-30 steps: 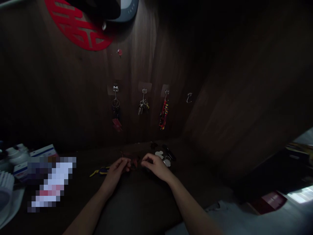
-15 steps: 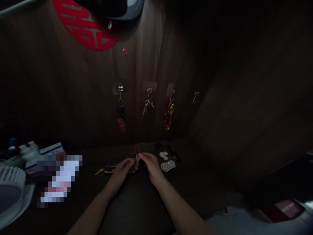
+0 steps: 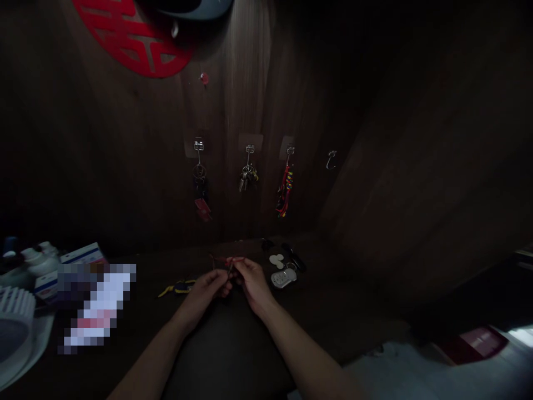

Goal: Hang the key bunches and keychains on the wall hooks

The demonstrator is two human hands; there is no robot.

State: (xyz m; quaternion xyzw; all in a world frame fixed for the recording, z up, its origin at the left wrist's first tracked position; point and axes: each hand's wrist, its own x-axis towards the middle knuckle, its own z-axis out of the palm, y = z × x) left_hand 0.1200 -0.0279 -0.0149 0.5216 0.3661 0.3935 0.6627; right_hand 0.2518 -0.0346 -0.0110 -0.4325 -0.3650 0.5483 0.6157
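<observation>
My left hand (image 3: 210, 284) is closed in a pinch on a small metal key (image 3: 230, 269), which is now mostly hidden by fingers. My right hand (image 3: 249, 278) pinches the upper end of the same key, where a thin red cord (image 3: 234, 259) shows above the fingertips. Just left of my left hand, a yellow and dark blue strap-like item (image 3: 177, 288) lies on the dark surface. To the right of my right hand lie a silver remote fob (image 3: 283, 278) with a ring, a pale three-lobed piece (image 3: 276, 260) and a black elongated item (image 3: 295, 257).
On the wooden wall, three hooks carry a keychain with a red tag (image 3: 202, 208), a bunch of keys (image 3: 247, 180) and a multicoloured braided cord (image 3: 285, 193). A bare hook (image 3: 331, 160) is farther right. White bottles (image 3: 39, 260), boxes (image 3: 83, 254) and a white slatted basket (image 3: 19, 305) stand left.
The key has turned in my fingers and shows less of itself. Its red loop, upright before, is now lowered near the right fingertips. The whole view has shifted slightly.
</observation>
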